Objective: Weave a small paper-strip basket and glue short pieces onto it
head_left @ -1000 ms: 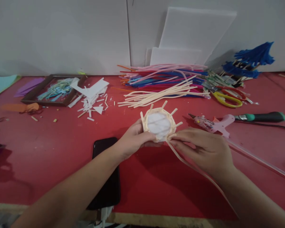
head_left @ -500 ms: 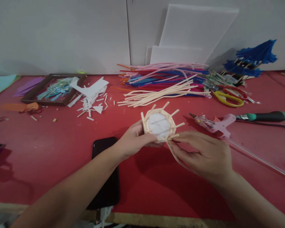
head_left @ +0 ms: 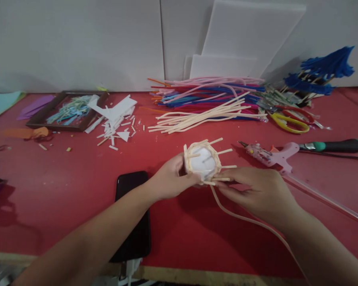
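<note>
My left hand (head_left: 173, 179) is closed around the left side of a small round woven basket (head_left: 202, 161), thumb on its near rim. The basket has a white round base, a cream braided rim and several cream stakes sticking outward. At the lower right rim, the fingers of my right hand (head_left: 258, 190) are closed on the basket beside a stake; the fingertips are partly hidden. A long cream strand (head_left: 244, 217) hangs from the near rim and curves under my right wrist toward the bottom edge.
Cream stems (head_left: 197, 117) lie before a pile of coloured ones (head_left: 209, 89). To the right are scissors (head_left: 289, 122), a pink glue gun (head_left: 274, 155) and a green-black handled tool (head_left: 337, 146). A black phone (head_left: 134, 234) lies under my left forearm; white scraps (head_left: 116, 113) and a brown frame (head_left: 59, 128) are farther left.
The basket has turned and tilted in my hands, and shifted slightly right and nearer. The strand that ran along my right fingers now hangs in a loose curve below them.
</note>
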{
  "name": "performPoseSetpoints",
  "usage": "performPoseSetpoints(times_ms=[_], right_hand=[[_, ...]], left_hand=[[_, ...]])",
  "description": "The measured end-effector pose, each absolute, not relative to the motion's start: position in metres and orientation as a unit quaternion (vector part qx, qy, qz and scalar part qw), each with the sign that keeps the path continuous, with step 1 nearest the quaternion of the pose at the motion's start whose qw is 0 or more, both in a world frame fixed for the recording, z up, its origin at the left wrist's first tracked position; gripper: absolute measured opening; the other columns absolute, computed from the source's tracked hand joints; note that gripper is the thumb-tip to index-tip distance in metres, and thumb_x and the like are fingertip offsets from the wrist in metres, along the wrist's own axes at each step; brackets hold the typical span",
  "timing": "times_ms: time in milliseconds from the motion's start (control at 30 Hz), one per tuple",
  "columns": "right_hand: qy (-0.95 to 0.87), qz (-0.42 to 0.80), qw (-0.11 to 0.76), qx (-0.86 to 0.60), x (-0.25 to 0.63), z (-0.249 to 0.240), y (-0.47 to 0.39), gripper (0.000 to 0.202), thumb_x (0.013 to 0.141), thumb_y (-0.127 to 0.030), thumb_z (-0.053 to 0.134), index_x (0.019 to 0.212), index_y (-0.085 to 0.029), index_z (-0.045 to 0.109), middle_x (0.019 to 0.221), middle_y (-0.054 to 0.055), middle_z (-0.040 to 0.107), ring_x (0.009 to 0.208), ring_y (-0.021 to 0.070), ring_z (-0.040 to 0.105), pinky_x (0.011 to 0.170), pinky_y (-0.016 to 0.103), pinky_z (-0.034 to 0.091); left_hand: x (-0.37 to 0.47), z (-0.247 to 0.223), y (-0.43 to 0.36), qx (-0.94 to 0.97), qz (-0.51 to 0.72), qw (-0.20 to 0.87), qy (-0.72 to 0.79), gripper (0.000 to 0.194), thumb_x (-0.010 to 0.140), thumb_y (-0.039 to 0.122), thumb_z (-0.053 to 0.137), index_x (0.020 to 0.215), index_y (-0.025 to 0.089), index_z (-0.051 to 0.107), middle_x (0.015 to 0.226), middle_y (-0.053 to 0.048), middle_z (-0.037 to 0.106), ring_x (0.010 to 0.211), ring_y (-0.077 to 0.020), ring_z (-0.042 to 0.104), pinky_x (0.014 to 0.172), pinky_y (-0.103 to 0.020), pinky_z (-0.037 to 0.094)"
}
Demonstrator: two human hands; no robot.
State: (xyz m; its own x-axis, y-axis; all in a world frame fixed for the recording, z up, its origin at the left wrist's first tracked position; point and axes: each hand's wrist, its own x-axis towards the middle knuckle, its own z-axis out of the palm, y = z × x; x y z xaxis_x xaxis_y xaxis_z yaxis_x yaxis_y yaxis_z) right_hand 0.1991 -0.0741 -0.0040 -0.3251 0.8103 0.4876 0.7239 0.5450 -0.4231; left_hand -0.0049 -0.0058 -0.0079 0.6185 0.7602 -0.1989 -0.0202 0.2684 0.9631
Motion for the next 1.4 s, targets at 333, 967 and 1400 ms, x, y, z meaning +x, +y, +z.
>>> performPoseSetpoints(times_ms=[333, 967, 1400], right_hand=[[-0.805, 0.138, 0.319, -0.480, 0.203, -0.002, -0.073, 0.017, 0.092, -0.022, 0.060, 0.086, -0.024, 0.076, 0.086, 0.002, 0.082, 0.071, 0.0161, 0.077, 0.058, 0.022, 0.057], [-0.726, 0.068, 0.381, -0.569, 0.183, -0.011, -0.078, 0.011, 0.076, -0.015, 0.062, 0.077, -0.025, 0.067, 0.074, 0.000, 0.077, 0.065, 0.0185, 0.074, 0.055, 0.026, 0.056], [-0.661, 0.144, 0.428, -0.600, 0.182, -0.013, -0.076, 0.006, 0.083, -0.027, 0.063, 0.082, -0.024, 0.068, 0.074, 0.000, 0.077, 0.065, 0.0177, 0.074, 0.060, 0.027, 0.058]], left_hand=[[-0.004, -0.008, -0.004, 0.471, 0.255, 0.767, 0.353, 0.049, 0.061, 0.014, 0.080, 0.107, 0.015, 0.065, 0.096, -0.006, 0.074, 0.085, -0.0193, 0.070, 0.076, -0.032, 0.058], [-0.005, -0.006, -0.006, 0.591, 0.278, 0.695, 0.302, 0.031, 0.069, 0.027, 0.079, 0.097, 0.016, 0.072, 0.103, -0.011, 0.078, 0.096, -0.0232, 0.071, 0.090, -0.037, 0.055], [-0.008, -0.005, -0.004, 0.534, 0.252, 0.736, 0.332, 0.038, 0.065, 0.028, 0.087, 0.098, 0.014, 0.074, 0.104, -0.012, 0.079, 0.095, -0.0238, 0.073, 0.089, -0.038, 0.058]])
